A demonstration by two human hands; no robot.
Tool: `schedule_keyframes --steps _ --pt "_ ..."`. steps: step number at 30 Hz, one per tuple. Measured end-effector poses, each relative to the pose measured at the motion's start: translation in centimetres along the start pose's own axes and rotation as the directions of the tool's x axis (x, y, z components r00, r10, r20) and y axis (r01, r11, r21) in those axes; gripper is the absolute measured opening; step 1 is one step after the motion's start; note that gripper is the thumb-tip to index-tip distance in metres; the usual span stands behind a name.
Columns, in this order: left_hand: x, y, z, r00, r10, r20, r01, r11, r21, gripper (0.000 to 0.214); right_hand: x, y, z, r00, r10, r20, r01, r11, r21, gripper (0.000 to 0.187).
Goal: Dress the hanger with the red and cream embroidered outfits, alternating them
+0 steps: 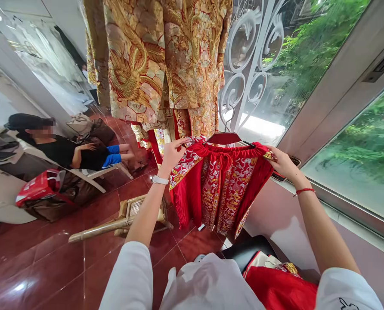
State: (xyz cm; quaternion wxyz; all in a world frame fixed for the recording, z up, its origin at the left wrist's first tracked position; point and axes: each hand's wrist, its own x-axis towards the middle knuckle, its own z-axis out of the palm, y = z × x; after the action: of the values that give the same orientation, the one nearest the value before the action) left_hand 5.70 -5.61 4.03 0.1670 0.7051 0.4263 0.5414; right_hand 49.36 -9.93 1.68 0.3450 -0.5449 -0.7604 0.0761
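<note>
A red embroidered skirt (226, 189) with gold and white patterns and pleated panels hangs in front of me on a dark hanger (231, 118). Its gathered waist has a red tie at the middle. My left hand (175, 155) grips the left end of the waistband, thumb toward the cloth. At the other end of the waistband, my right hand (280, 161) is closed on the skirt's edge. The hanger's hook rises free above the cloth, and its bar is partly covered by the waistband.
Gold embroidered garments (179, 60) hang just beyond the skirt. A bamboo chair (137, 211) stands on the red tiles at left. Farther left, a person (69, 150) sits near a red bag (40, 187). Red cloth (279, 286) lies by my right side, below the window (356, 142).
</note>
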Motion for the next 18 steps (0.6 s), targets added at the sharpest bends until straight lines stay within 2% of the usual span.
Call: schedule_keyframes --steps 3,5,8,10,13,16,18 --pt "0.3 -0.5 1.0 0.992 -0.049 -0.115 0.038 0.995 -0.095 0.04 -0.4 0.8 0.6 0.998 0.06 0.011 -0.061 0.987 0.15 0.058" --pt "0.7 -1.0 2.0 0.969 -0.138 -0.207 0.098 0.976 -0.195 0.037 -0.3 1.3 1.1 0.992 0.108 -0.066 -0.092 0.973 0.213 0.051" --pt "1.6 -1.6 3.2 0.916 -0.271 -0.295 0.169 0.929 -0.328 0.032 0.4 1.3 1.8 0.959 0.176 -0.222 -0.118 0.961 0.25 0.046" --pt "2.0 -1.9 3.5 0.897 -0.3 -0.326 0.178 0.917 -0.356 0.03 1.0 0.8 2.1 0.955 0.196 -0.224 -0.121 0.943 0.309 0.044" --pt "2.2 -1.9 3.4 0.904 -0.273 -0.33 0.175 0.939 -0.297 0.03 1.5 -0.4 2.5 0.966 0.181 -0.185 -0.098 0.918 0.385 0.039" --pt "2.0 -1.8 3.0 0.939 -0.232 -0.255 0.179 0.96 -0.214 0.032 1.7 -1.2 3.0 0.949 0.186 -0.253 -0.086 0.929 0.359 0.028" --pt "2.0 -1.8 2.9 0.944 -0.232 -0.234 0.184 0.96 -0.209 0.035 2.1 -1.3 3.3 0.935 0.215 -0.283 -0.099 0.923 0.372 0.022"
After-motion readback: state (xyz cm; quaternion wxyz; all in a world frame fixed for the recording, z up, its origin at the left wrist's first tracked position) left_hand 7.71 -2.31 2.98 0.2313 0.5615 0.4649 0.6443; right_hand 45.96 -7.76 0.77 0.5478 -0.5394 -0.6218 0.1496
